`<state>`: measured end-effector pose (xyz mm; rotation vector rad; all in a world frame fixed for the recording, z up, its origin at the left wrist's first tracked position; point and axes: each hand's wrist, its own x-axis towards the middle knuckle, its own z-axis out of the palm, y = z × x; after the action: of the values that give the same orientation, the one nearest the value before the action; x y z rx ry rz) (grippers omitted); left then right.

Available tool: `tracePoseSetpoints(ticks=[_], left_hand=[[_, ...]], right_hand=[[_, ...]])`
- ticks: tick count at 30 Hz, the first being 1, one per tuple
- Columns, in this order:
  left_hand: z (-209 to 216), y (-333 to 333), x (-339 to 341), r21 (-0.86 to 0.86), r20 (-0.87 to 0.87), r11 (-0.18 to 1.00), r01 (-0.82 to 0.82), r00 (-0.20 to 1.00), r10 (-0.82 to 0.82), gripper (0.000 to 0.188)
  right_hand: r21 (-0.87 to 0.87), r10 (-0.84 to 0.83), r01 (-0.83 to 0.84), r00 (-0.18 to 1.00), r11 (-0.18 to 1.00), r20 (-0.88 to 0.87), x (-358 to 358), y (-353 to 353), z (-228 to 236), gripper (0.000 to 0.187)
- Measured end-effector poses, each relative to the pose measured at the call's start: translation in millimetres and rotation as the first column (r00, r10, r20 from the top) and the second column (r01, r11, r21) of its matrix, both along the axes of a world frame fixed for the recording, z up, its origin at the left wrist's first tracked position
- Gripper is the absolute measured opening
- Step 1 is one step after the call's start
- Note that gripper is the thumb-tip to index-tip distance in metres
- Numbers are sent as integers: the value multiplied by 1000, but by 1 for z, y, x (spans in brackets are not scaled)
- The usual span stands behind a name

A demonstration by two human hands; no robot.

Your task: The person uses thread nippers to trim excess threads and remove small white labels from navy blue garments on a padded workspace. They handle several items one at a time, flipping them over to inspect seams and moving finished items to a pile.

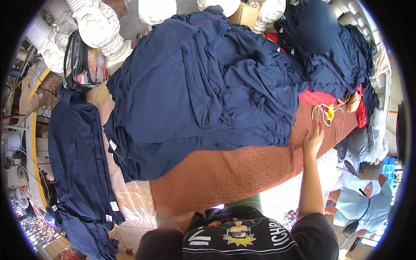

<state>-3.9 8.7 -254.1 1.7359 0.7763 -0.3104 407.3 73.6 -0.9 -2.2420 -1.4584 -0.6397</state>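
Observation:
My right hand (313, 136) reaches over the right part of a brown patterned cloth (225, 177), its fingers stretched out with nothing seen in them. Just beyond the fingertips lie a loose white cord (320, 112) and a small yellow object (330, 113). My left forearm (177, 221) bends in at the cloth's near edge; the fingers of that hand are hidden. A large heap of navy blue fabric (182, 86) covers most of the brown cloth, with thin red thread (171, 41) on its top.
More navy garments lie in a long pile (78, 143) at left and a heap (346, 60) at far right. White ornate pillars (97, 26) and a cardboard box (243, 15) stand behind. Red fabric (318, 96) shows beneath the heap. A person in light blue (364, 210) is at right.

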Motion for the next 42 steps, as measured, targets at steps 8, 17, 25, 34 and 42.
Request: tracePoseSetpoints(ticks=[8,17,25,34,42], left_hand=[[25,-55,-71,-45,60,985,166,985,-164,37],[340,-96,-93,316,235,945,89,957,-169,33],[464,-206,29,658,713,744,116,220,-666,23],[460,-258,94,430,880,889,-158,-149,-452,14],[407,-93,20,530,724,842,-95,568,-392,15]], right_hand=[[-103,-98,75,967,992,-234,19,-36,-40,28],[-305,-385,310,894,900,-228,8,-20,-44,32],[-338,-323,284,944,897,-64,7,-58,-48,29],[-352,-242,166,953,921,-182,86,-92,-40,25],[-311,-166,58,928,949,-334,125,-64,-67,34]])
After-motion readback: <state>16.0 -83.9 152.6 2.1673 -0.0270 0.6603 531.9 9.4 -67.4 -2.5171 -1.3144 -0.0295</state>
